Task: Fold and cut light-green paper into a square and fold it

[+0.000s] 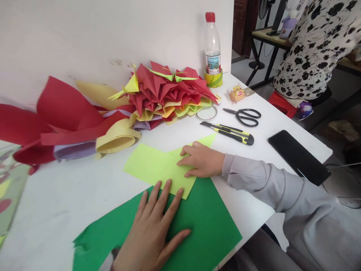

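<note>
The green sheet (211, 222) lies flat on the white table (50, 214), its left edge ragged. The lime paper (149, 162), the piece being handled, overlaps the green sheet's far edge, and most of it extends past that edge onto the table. A pointed lime strip shows beyond the right hand (207, 160).

The left hand (152, 229) rests palm down over the green sheet, 4 fingers fanned and the thumb held well out; the longer fingers reach the lime paper's near edge. The right hand, in a grey sleeve (254, 177), is just past the green sheet's far corner, fingers bent and slightly parted, tips on the lime paper. Whether they pinch it, I cannot tell.

Beyond the green sheet are a cutter (229, 132), scissors (237, 114), a snack (237, 94), and a bottle (213, 45) at a yellow tape roll (213, 80). Right of it lies a phone (299, 157). Folded red paper (166, 88) sits behind it, towards the wall (113, 34).
</note>
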Demonstrator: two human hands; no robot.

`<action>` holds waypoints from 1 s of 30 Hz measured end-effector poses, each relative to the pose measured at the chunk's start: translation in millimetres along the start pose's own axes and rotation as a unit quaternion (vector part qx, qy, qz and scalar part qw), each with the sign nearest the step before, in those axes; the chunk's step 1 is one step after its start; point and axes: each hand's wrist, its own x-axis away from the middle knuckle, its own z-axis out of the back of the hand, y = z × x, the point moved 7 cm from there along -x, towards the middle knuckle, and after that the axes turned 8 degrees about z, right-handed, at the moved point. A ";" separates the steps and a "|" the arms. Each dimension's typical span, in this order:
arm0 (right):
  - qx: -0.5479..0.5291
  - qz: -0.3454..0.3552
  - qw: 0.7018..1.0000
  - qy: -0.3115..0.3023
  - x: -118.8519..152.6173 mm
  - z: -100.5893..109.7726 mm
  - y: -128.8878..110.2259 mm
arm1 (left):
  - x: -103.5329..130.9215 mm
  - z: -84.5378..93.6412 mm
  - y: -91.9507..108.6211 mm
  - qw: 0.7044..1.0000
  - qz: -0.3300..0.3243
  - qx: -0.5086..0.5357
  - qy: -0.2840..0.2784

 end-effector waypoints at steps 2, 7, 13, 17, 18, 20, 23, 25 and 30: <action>0.000 0.001 1.000 0.004 0.3 -0.2 0.2 | 0.6 0.0 -0.4 1.000 -0.001 0.000 0.003; 0.000 0.003 1.000 0.012 -0.1 -1.7 1.3 | 1.6 -1.6 -0.6 1.000 -0.010 -0.004 0.003; -0.003 0.008 1.000 0.016 -0.4 -1.5 1.6 | 0.2 1.3 0.7 1.000 -0.017 -0.002 -0.003; -0.003 0.008 1.000 0.017 -0.3 -1.7 2.4 | -0.8 2.6 2.5 1.000 -0.014 0.010 -0.003; -0.003 0.011 1.000 0.020 -0.3 -1.7 2.3 | -0.5 2.7 2.6 1.000 -0.013 0.013 -0.002; -0.001 0.014 1.000 0.026 -0.4 -2.0 2.3 | 0.5 2.8 2.2 1.000 -0.015 0.022 0.005; 0.002 0.013 0.999 0.029 -0.3 -2.4 2.5 | 2.1 2.8 -0.8 0.999 -0.013 0.030 0.010; 0.003 0.011 1.000 0.026 -0.2 -2.5 2.7 | 2.5 2.5 -2.4 1.000 -0.013 0.024 0.006; 0.005 0.015 1.000 0.026 0.1 -2.7 3.4 | 1.3 4.8 -0.3 1.000 -0.019 0.013 0.000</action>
